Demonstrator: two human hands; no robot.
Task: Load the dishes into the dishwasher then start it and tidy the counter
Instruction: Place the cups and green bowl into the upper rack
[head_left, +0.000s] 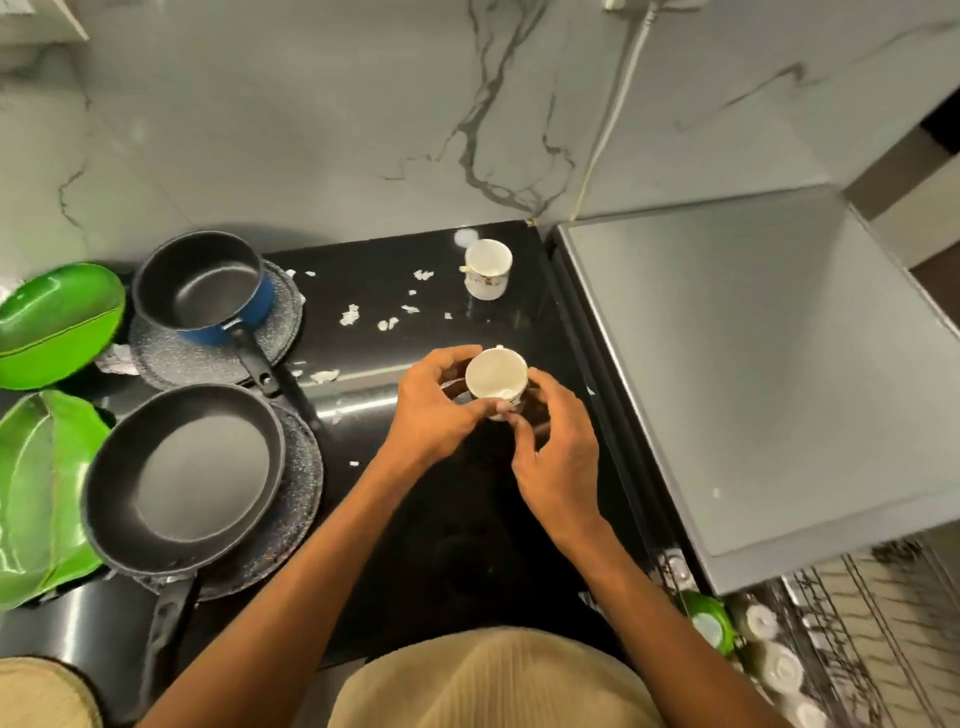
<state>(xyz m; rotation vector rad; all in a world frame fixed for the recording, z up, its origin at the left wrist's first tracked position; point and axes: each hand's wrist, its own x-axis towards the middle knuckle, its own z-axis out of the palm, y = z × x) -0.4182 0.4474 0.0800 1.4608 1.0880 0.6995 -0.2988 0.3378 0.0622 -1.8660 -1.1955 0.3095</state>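
A white cup (496, 376) is held just above the black counter (467, 519) between both hands. My left hand (439, 410) grips its left side with curled fingers. My right hand (558, 457) grips its right side and base. A second white cup (487, 267) with a floral print stands upright farther back. At the left are a blue saucepan (200, 283), a black frying pan (184, 475) and green plates (49, 322). The dishwasher's grey top (753, 364) is at the right, with its pulled-out wire rack (841, 644) holding several dishes.
White paper scraps (350, 314) lie scattered over the counter behind my hands. Speckled lids or trivets (283, 519) sit under both pans. A white cable (618, 98) runs down the marble wall. More green plates (36, 493) are stacked at the front left.
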